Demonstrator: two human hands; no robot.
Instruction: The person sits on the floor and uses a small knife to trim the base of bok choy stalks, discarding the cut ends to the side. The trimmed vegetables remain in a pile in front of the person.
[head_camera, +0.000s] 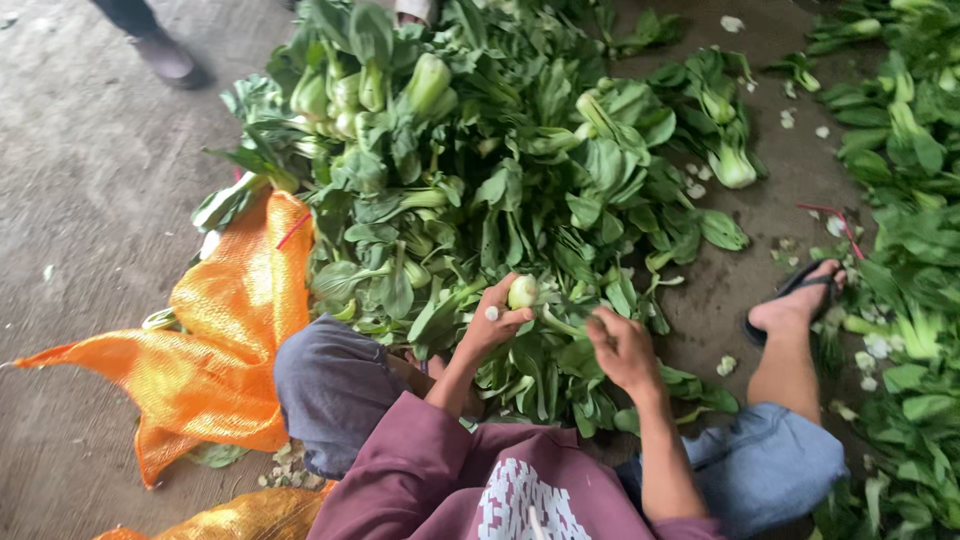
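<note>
- Two bare hands are working over a heap of leafy greens; the left hand (497, 318) is closing its grip around the pale, cut base of a bok choy head (522, 291), fingers curled and thumb pressing in, so the stub is pointing up and the leaves are trailing down toward the pile.
- Just beside it, the right hand (622, 345) is resting on the leaves with fingers bunched together, seeming to pinch at a leaf or stem; whether anything small is sitting inside that grip I cannot tell.
- Judging from this, the trimming or sorting of one head is in hand, and the next move is calling for a steady hold on the base while the other hand is stripping or pulling loose outer leaves cleanly.
- Around the hands, the big pile of greens (480, 170) is spreading across the concrete floor (90, 170), with more greens (910, 200) lying well apart along the right edge.
- Off to the left, an orange mesh sack (215, 340) is lying flat and crumpled, touching the pile's edge; no label is showing on it.
- Small white cut scraps (726, 365) are lying scattered near the sandalled foot (795, 300).
- Farther off, another person's shoe (165, 58) is standing at the top left.
</note>
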